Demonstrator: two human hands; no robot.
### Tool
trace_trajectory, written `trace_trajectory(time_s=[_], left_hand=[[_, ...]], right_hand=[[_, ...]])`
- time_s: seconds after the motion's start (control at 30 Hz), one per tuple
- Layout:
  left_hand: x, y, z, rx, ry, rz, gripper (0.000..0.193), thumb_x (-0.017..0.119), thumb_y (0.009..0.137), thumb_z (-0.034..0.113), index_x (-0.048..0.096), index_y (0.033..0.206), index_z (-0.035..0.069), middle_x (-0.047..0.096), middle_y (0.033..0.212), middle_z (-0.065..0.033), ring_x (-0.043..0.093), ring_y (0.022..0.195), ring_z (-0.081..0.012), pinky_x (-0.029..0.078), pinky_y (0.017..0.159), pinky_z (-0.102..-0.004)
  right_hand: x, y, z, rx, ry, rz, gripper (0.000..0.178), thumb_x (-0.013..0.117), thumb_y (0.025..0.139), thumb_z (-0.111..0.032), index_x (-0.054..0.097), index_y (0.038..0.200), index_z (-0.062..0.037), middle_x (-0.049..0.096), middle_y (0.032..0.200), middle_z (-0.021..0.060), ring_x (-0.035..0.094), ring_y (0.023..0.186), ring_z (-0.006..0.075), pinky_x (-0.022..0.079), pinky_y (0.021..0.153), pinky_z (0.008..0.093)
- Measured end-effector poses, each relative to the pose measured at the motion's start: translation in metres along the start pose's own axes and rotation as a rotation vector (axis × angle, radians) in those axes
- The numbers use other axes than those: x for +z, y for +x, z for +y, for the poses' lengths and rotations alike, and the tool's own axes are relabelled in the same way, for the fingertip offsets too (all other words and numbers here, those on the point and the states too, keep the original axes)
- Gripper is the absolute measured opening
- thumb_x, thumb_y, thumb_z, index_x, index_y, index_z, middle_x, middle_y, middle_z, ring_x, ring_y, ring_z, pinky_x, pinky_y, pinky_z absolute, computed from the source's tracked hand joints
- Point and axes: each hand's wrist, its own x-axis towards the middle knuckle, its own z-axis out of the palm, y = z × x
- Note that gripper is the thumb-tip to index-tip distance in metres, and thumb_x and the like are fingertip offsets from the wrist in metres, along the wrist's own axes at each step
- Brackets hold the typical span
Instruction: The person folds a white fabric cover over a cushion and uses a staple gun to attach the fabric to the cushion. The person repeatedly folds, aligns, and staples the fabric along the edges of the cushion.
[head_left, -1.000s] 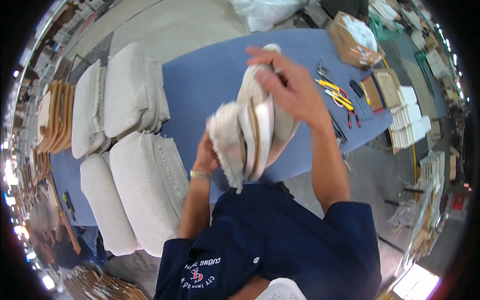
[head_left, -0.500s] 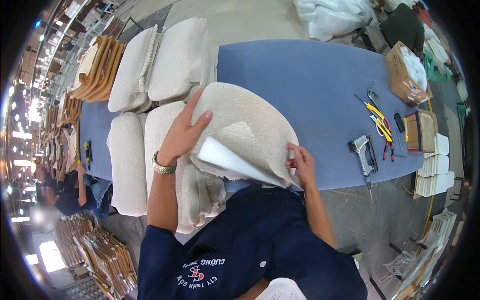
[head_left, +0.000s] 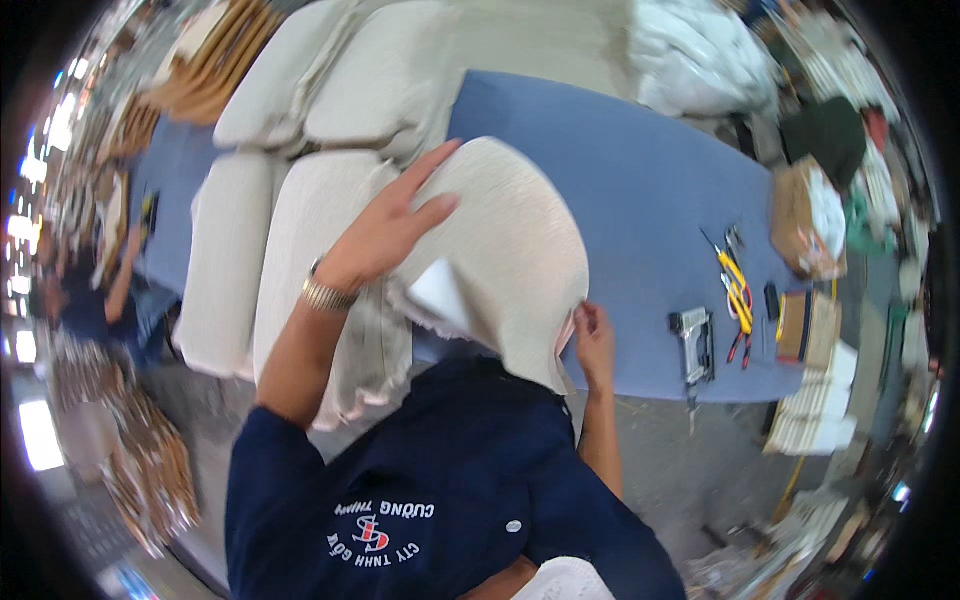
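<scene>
The fabric (head_left: 522, 230) is beige, the table (head_left: 660, 190) blue.

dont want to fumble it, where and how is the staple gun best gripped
Probably by the silver handle of the staple gun, from its left, the side nearer the right hand: it lies on its side, handle toward the person, with bare table on its left and a dark bar along its right.

There is room to pass over the blue table (head_left: 640, 190), between the cloth (head_left: 520, 225) and the staple gun (head_left: 692, 345) on the right. Just past the gun, yellow tools (head_left: 736, 285) get in the way, and a brown box (head_left: 790, 225) blocks the far right. Fat cushions (head_left: 320, 215) crowd the left. The person's body (head_left: 470, 450) blocks the near side, and the right hand (head_left: 594, 335) stands at the cloth's right edge.
</scene>
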Motion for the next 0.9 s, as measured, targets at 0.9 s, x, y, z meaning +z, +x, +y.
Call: trace_trajectory(time_s=[0.9], left_hand=[[0.123, -0.072, -0.061, 0.119, -0.524, 0.261, 0.084, 0.074, 0.094, 0.014, 0.027, 0.163, 0.003, 0.055, 0.148, -0.0166, 0.056, 0.132, -0.0207, 0.045, 0.110, -0.0344]], right_hand=[[-0.079, -0.026, -0.147, -0.561, -0.301, -0.037, 0.032, 0.078, 0.072, 0.006, 0.078, 0.099, -0.0102, 0.070, 0.100, 0.0071, 0.067, 0.097, 0.0272, 0.054, 0.080, 0.0354]])
